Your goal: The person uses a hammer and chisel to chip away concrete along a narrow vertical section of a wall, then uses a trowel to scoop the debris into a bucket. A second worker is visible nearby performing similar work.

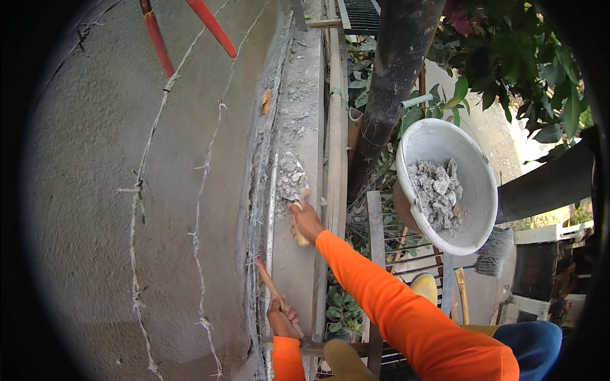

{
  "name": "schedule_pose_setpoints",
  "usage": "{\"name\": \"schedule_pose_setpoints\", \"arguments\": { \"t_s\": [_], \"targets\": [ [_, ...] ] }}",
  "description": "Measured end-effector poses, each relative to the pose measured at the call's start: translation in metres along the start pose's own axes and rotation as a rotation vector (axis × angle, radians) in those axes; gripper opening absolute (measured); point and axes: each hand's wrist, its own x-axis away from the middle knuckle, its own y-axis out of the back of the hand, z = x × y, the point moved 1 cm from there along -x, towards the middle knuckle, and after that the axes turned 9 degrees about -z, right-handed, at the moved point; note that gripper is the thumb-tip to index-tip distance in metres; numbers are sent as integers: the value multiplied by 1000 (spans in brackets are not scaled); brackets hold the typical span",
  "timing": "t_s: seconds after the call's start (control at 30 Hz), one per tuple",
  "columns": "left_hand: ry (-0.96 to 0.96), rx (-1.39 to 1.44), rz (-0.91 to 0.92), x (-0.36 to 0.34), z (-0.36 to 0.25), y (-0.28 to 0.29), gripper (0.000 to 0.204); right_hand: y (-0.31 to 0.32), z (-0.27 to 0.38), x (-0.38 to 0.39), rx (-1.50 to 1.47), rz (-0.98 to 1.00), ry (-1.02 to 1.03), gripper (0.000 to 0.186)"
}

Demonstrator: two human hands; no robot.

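Observation:
My right hand (308,223) is closed around the pale handle (300,236) of a trowel. Grey rubble (291,179) is heaped over its blade, which lies low over a narrow concrete ledge (304,120). Nearer to me, my left hand (281,319) grips a wooden-handled tool (270,282) with a red tip. That tip points at the wall side of the ledge; the tool's kind is unclear. To the right of my right hand, a whitish bucket (474,162) stands tilted with chunks of broken mortar (437,190) inside.
Two barbed wire strands (203,178) run along the grey wall (82,190) at left. Red bars (213,26) show at the top. A dark post (397,76) rises behind the bucket, beside leafy branches (534,76). A bristle brush (494,253), metal bars (376,235) and yellow boots (424,287) lie below.

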Motion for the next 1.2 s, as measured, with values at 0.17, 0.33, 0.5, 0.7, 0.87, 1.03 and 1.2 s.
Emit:
{"name": "schedule_pose_setpoints", "arguments": {
  "t_s": [0.17,0.33,0.5,0.7,0.87,1.03,1.2],
  "targets": [
    [-17,-11,29,-3,1,2,25,4,57,79,-114,-17,-33,33],
    [-39,-29,4,-3,4,4,25,27,117,192,-316,117,86,23],
    [-6,2,-24,-7,6,0,29,86,145,276,-650,203,271,27],
    [-13,0,32,-11,6,6,29,116,123,280,-952,295,324,27],
    [-19,-23,47,-4,-1,5,29,93,58,245,-377,144,177,26],
    [-2,-32,43,2,-6,3,29,55,30,74,959,-375,541,36],
    [-13,-37,62,0,-9,5,30,30,39,-52,1286,-383,498,40]
  ]
}}
